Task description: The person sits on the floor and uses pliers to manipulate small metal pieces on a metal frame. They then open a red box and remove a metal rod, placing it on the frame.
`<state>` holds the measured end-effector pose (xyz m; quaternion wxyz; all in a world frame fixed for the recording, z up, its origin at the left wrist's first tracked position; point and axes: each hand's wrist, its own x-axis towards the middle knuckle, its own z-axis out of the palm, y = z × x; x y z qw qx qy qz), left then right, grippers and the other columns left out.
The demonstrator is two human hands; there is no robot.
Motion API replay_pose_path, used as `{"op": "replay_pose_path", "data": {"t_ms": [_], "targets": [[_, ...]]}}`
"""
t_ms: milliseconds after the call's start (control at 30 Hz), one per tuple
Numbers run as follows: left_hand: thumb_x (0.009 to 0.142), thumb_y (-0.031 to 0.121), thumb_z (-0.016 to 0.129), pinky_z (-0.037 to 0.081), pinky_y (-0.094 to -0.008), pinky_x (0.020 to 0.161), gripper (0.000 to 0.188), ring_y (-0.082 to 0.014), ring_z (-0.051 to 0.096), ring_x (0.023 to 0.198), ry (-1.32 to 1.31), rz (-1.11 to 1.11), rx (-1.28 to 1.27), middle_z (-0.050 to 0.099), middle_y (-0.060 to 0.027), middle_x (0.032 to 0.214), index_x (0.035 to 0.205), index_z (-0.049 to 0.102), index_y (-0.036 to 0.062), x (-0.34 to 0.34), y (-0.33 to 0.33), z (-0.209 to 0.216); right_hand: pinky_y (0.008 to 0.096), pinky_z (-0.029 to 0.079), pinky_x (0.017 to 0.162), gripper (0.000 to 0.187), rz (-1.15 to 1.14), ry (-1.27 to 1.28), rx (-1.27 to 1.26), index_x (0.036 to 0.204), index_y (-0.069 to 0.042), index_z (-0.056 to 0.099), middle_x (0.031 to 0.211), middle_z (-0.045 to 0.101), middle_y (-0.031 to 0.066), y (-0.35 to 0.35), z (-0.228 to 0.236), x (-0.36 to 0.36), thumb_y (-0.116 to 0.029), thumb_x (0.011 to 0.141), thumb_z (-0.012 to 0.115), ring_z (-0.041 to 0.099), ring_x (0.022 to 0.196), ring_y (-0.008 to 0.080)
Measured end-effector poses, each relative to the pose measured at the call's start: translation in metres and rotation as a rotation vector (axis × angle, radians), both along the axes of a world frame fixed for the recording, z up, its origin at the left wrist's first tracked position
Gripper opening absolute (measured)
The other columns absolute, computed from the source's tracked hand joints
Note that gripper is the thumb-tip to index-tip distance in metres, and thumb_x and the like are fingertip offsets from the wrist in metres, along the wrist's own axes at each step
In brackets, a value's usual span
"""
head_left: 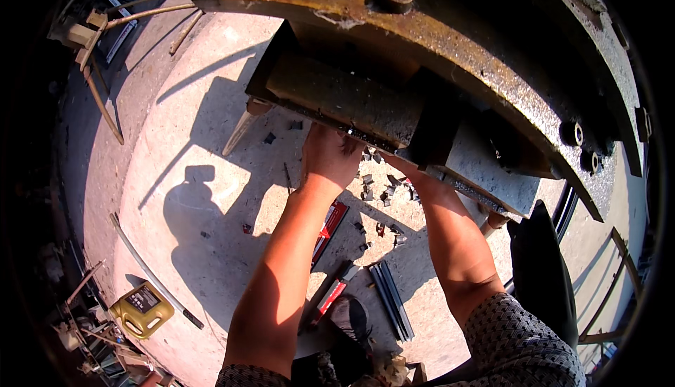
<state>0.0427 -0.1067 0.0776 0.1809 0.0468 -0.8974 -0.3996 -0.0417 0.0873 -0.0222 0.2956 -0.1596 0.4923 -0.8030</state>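
My left hand (332,155) reaches under the front edge of a dark metal block (344,95) on a heavy machine. Its fingers are bent in beneath that edge and mostly hidden. Of my right hand (402,165) only a small part near the wrist shows, since the machine covers the rest. Whatever the two hands touch or hold cannot be seen. Above them runs a broad, curved-looking rusty plate (450,53) with several socket-head bolts. On the concrete below lie many small dark cut pieces (388,193).
Red-and-black strips (329,236) and a bundle of dark strips (391,299) lie by my shoe (349,316). Left on the floor are a gold jug (143,309) and a long curved bar (151,267). A brown metal stand (81,35) with splayed legs is at far left.
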Motion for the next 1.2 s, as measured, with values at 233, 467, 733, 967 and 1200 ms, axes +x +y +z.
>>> {"op": "replay_pose_path", "data": {"t_ms": [233, 467, 733, 967, 1200], "targets": [[0.088, 0.005, 0.069, 0.058, -0.0471, 0.075, 0.008, -0.0452, 0.073, 0.09, 0.163, 0.135, 0.117, 0.073, -0.0236, 0.087, 0.092, 0.075, 0.0014, -0.013, -0.003, -0.007, 0.0497, 0.032, 0.127, 0.067, -0.021, 0.137, 0.539, 0.16, -0.017, 0.046, 0.165, 0.046, 0.0126, -0.004, 0.022, 0.013, -0.055, 0.106, 0.05, 0.044, 0.149, 0.0339], [0.09, 0.004, 0.065, 0.058, -0.046, 0.068, 0.011, -0.0451, 0.073, 0.085, 0.134, 0.136, 0.201, 0.072, -0.0244, 0.085, 0.087, 0.075, 0.0007, -0.012, -0.001, -0.001, 0.0492, 0.033, 0.126, 0.065, -0.059, 0.247, 0.558, 0.158, -0.016, 0.047, 0.163, 0.048, 0.0128, -0.005, 0.019, 0.001, -0.054, 0.105, 0.051, 0.045, 0.148, 0.0337], [0.089, 0.009, 0.075, 0.057, -0.0446, 0.081, 0.014, -0.0431, 0.074, 0.093, -0.021, 0.164, -0.113, 0.075, -0.0234, 0.094, 0.101, 0.076, 0.0007, 0.0, -0.015, 0.02, 0.0486, 0.035, 0.124, 0.064, -0.051, 0.284, 0.588, 0.156, -0.015, 0.049, 0.161, 0.049, 0.013, -0.01, 0.02, 0.0, -0.052, 0.104, 0.052, 0.047, 0.145, 0.0334], [0.091, 0.016, 0.078, 0.057, -0.0403, 0.092, 0.039, -0.039, 0.073, 0.101, 0.134, 0.234, 0.124, 0.074, -0.0204, 0.119, 0.127, 0.07, 0.0005, 0.023, 0.0, 0.035, 0.0482, 0.036, 0.123, 0.062, -0.056, 0.301, 0.597, 0.154, -0.014, 0.05, 0.159, 0.051, 0.0133, -0.008, 0.024, -0.001, -0.05, 0.104, 0.053, 0.048, 0.144, 0.0331], [0.084, 0.022, 0.085, 0.041, -0.0529, 0.112, 0.064, -0.0442, 0.052, 0.129, 0.209, -0.029, 0.157, 0.059, -0.0255, 0.132, 0.14, 0.06, 0.002, 0.009, 0.009, 0.037, 0.0477, 0.037, 0.121, 0.061, -0.051, 0.324, 0.598, 0.152, -0.014, 0.051, 0.157, 0.052, 0.0135, -0.013, 0.025, -0.005, -0.049, 0.103, 0.055, 0.05, 0.142, 0.0328]]}}
